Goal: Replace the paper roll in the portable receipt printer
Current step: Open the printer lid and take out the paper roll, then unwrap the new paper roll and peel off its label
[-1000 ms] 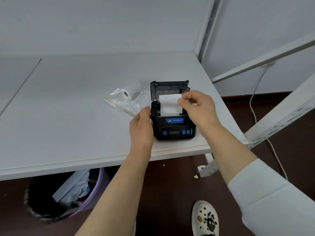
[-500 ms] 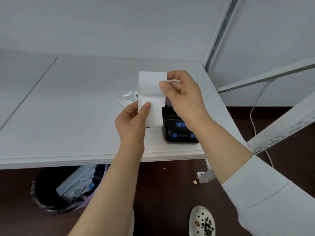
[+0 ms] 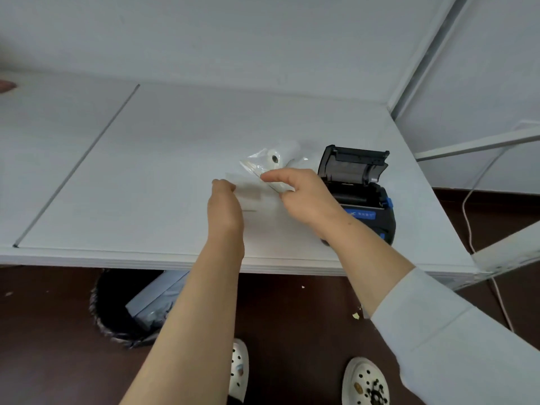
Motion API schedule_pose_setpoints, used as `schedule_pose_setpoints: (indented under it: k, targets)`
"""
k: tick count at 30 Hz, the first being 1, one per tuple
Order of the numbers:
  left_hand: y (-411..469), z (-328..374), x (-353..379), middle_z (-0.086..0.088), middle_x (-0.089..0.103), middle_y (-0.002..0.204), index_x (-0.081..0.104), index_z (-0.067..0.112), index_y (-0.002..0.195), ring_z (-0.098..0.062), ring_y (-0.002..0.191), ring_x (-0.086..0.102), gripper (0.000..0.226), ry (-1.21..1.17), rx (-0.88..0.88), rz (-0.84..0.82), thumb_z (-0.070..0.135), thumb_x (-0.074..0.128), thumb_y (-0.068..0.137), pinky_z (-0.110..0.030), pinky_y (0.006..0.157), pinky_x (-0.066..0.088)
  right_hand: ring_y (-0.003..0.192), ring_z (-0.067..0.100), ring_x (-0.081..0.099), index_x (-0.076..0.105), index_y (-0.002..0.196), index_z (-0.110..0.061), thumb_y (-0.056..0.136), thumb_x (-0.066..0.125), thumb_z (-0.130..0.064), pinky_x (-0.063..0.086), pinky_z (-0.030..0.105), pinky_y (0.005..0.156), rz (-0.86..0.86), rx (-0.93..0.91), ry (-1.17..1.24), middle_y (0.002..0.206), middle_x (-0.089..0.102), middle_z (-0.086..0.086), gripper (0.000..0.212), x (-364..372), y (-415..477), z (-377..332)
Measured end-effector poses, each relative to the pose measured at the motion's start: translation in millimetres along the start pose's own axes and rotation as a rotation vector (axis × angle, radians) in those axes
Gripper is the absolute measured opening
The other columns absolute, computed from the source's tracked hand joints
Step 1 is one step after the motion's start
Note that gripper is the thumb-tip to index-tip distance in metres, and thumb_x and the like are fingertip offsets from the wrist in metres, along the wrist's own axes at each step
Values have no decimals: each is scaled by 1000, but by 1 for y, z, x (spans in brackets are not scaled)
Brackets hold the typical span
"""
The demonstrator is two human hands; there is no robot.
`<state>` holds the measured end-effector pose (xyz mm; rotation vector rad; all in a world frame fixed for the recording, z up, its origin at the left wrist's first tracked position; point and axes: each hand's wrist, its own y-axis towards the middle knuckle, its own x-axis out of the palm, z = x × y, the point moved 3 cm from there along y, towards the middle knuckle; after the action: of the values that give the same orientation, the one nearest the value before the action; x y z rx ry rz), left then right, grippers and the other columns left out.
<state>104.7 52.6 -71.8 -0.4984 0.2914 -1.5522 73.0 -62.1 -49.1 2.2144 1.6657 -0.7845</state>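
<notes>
**Old paper out, fresh roll waiting**

Both hands hold a loose strip of white paper point(image 3: 251, 192) over the table point(image 3: 146, 176). Left hand point(image 3: 223, 207) pinches the strip's near-left end, thumb against fingers. Right hand point(image 3: 304, 197) is closed on the other end, thumb and forefinger meeting at the top edge. The strip is blurred and white on white, so its full outline is hard to trace; likely the leftover from the old roll.

Just beyond the right hand's pinch lies the new paper roll point(image 3: 279, 154), on its side, core hole facing the camera, inside a clear plastic bag point(image 3: 257, 163). To the right of that hand, partly behind the wrist, sits the receipt printer point(image 3: 365, 200), lid point(image 3: 353, 163) tipped up and back, paper bay open and apparently empty.

Judgement: holding the strip at both ends keeps it flat for setting aside. A bin point(image 3: 122, 314) stands below the table edge, under the left forearm. Bagged roll sits within easy reach for unwrapping next.
</notes>
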Motion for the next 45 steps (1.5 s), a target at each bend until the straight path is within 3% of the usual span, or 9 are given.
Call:
schedule_pose_setpoints:
  k: [3,7,12,15,20,24,35,42,45]
  targets:
    - [0,-2,-1,1,42,84,45,16,76,-26,92,36,19,87,72,62,20,32,89,-31,83,29,121,16,52,62,119,-15,79,34,15,45,6,77,79,-37,-2,132,57,2,58,-8,-8,0]
    - [-19,-1,8,5,15,159,27,17,146,-14,147,-2,59,200,357,114,21,30,88,-40,119,8,95,4,60,69,104,-8,78,33,17,49,34,99,262,-30,165,102,65,-3,51,-32,-22,8]
    - [-47,-2,31,5,38,150,42,16,140,2,139,26,54,179,646,0,9,38,87,-18,113,22,91,9,65,69,88,-17,78,37,14,54,28,87,555,93,380,87,68,-5,46,-79,-43,38]
    - [-57,-9,49,8,55,130,51,16,134,22,95,51,49,167,502,-203,1,45,88,-3,89,39,96,11,64,68,87,-20,79,38,13,50,28,94,685,161,415,93,69,-2,46,-97,-57,59]
    - [-62,-32,70,9,37,147,27,23,147,-8,134,36,71,442,248,-490,4,53,84,-21,100,31,112,9,51,63,111,-18,84,38,12,38,22,95,718,276,460,120,61,-2,47,-102,-72,86]
    - [-59,-43,78,27,44,89,41,41,90,23,68,49,56,597,266,-647,-9,61,76,4,63,37,123,11,47,52,128,-15,89,41,6,36,16,88,654,331,576,135,53,2,46,-95,-74,96]
    - [-45,-54,80,9,64,110,46,21,124,3,101,58,63,634,434,-591,0,74,71,-3,82,45,104,6,49,41,138,-15,96,40,-6,44,11,71,472,323,676,121,51,-5,43,-86,-63,102]
    - [-45,-47,76,5,48,136,33,16,144,-15,131,44,71,448,279,-444,-4,56,80,-20,99,37,122,14,48,49,131,-18,92,47,-9,35,16,99,553,46,135,134,53,-2,40,-86,-54,67]
    - [-46,-32,63,-1,67,114,59,11,124,-8,103,63,45,299,417,-223,-6,48,83,-25,87,51,119,14,51,56,124,-15,90,48,-7,38,20,96,552,-117,-35,127,59,0,36,-80,-42,38]
